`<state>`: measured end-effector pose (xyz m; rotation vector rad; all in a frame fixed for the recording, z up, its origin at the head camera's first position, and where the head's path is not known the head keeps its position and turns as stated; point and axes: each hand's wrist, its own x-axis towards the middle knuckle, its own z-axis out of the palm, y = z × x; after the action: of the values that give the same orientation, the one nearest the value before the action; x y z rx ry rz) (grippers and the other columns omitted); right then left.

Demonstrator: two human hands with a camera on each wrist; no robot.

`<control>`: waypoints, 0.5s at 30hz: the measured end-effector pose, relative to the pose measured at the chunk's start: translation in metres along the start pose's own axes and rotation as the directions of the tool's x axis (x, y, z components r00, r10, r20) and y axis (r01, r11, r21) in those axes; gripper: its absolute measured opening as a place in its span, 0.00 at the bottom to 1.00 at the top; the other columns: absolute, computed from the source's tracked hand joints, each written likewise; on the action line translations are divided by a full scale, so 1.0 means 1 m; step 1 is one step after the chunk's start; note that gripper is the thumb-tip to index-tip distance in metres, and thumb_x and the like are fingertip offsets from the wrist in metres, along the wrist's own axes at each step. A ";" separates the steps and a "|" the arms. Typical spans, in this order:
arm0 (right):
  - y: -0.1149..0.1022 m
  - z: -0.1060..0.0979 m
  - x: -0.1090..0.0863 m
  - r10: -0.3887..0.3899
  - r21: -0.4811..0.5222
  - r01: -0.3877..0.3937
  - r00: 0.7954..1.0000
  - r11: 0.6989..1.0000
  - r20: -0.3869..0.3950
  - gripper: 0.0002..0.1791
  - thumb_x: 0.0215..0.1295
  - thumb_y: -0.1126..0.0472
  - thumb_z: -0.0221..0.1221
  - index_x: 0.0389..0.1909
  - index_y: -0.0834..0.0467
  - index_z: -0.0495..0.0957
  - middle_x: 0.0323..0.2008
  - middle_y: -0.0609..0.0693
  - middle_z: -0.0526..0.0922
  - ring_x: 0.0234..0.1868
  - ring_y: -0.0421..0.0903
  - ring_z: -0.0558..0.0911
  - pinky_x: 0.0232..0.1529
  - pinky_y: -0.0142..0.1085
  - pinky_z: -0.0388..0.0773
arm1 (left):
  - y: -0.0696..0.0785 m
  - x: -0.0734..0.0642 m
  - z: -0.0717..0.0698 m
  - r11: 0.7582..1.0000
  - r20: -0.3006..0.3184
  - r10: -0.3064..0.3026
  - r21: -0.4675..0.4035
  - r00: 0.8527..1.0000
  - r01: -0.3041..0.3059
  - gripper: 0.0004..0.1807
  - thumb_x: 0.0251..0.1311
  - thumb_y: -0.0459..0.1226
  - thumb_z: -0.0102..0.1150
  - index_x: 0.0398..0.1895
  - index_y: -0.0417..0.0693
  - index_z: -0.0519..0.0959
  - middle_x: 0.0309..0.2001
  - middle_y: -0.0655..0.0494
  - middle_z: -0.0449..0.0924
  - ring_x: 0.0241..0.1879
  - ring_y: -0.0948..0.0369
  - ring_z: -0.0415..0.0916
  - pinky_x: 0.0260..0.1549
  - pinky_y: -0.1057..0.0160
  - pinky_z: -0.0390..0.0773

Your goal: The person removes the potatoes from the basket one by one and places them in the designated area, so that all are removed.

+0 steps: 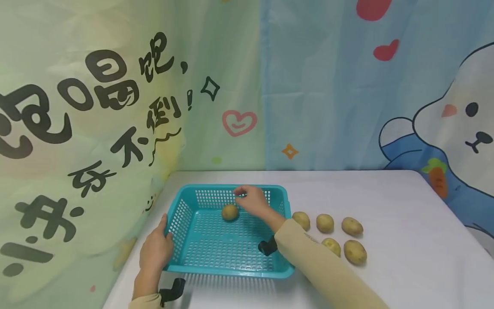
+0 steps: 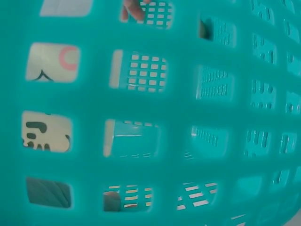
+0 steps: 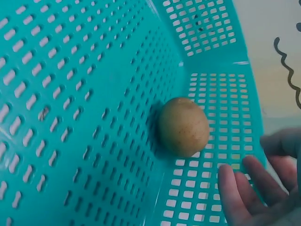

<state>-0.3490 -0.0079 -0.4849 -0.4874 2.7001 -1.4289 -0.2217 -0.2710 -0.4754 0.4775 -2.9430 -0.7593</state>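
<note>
A teal plastic basket (image 1: 227, 271) with perforated walls sits on the white table. At its left side my left hand (image 1: 156, 249) grips the rim. The left wrist view is filled by the basket's perforated wall (image 2: 94, 101), which hides most of that hand. One potato (image 1: 230, 212) lies on the basket's floor near the back wall, and the right wrist view shows the same potato (image 3: 183, 127) close up. My right hand (image 1: 252, 201) is over the back of the basket, just right of the potato, with loosely bent fingers (image 3: 235, 193) apart from it.
Right of the basket, several potatoes lie in two loose rows on the table, among them a back one (image 1: 352, 226) and a front one (image 1: 355, 252). My right sleeve (image 1: 320, 262) crosses the basket's right rim. A printed curtain (image 1: 308, 86) hangs behind the table.
</note>
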 end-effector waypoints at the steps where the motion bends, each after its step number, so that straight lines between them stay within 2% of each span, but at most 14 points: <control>1: 0.001 0.003 0.001 -0.012 -0.004 0.012 1.000 1.000 0.027 0.16 0.65 0.64 0.60 0.53 0.57 0.81 0.51 0.50 0.83 0.51 0.50 0.81 0.47 0.43 0.78 | -0.001 -0.001 0.000 1.000 -0.001 -0.002 -0.003 1.000 0.002 0.34 0.69 0.32 0.48 0.76 0.41 0.53 0.65 0.29 0.65 0.43 0.42 0.76 0.33 0.47 0.75; 5: 0.001 0.011 0.000 -0.060 -0.054 0.071 0.982 0.996 0.180 0.22 0.64 0.64 0.59 0.60 0.56 0.77 0.59 0.50 0.79 0.56 0.51 0.78 0.53 0.46 0.75 | -0.004 -0.004 0.000 1.000 -0.003 -0.004 -0.004 1.000 0.004 0.34 0.68 0.32 0.49 0.76 0.40 0.53 0.64 0.28 0.66 0.40 0.44 0.76 0.31 0.48 0.74; 10: 0.001 0.016 -0.006 -0.095 -0.211 0.182 0.926 0.960 0.365 0.31 0.62 0.64 0.62 0.68 0.55 0.70 0.69 0.53 0.69 0.68 0.54 0.68 0.63 0.49 0.67 | -0.002 -0.001 -0.001 1.000 -0.001 0.011 0.002 1.000 -0.011 0.33 0.69 0.32 0.48 0.76 0.40 0.53 0.64 0.28 0.66 0.40 0.44 0.76 0.32 0.47 0.74; 13: 0.001 0.016 -0.008 -0.092 -0.252 0.216 0.901 0.943 0.425 0.35 0.61 0.63 0.64 0.70 0.54 0.67 0.72 0.56 0.63 0.71 0.55 0.63 0.66 0.51 0.64 | 0.000 0.000 -0.001 1.000 0.003 0.011 0.003 1.000 -0.011 0.33 0.69 0.32 0.49 0.76 0.40 0.53 0.64 0.28 0.65 0.40 0.44 0.76 0.32 0.47 0.74; 15: 0.003 0.016 -0.010 -0.082 -0.257 0.207 0.902 0.944 0.425 0.34 0.61 0.64 0.64 0.70 0.52 0.68 0.71 0.57 0.62 0.68 0.56 0.66 0.62 0.51 0.68 | 0.002 0.001 -0.001 1.000 0.005 0.009 0.004 1.000 -0.009 0.34 0.69 0.32 0.49 0.76 0.40 0.53 0.64 0.28 0.65 0.40 0.44 0.76 0.32 0.47 0.74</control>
<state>-0.3377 -0.0162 -0.4968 -0.9128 2.5700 -0.8148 -0.2227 -0.2704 -0.4738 0.4626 -2.9496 -0.7545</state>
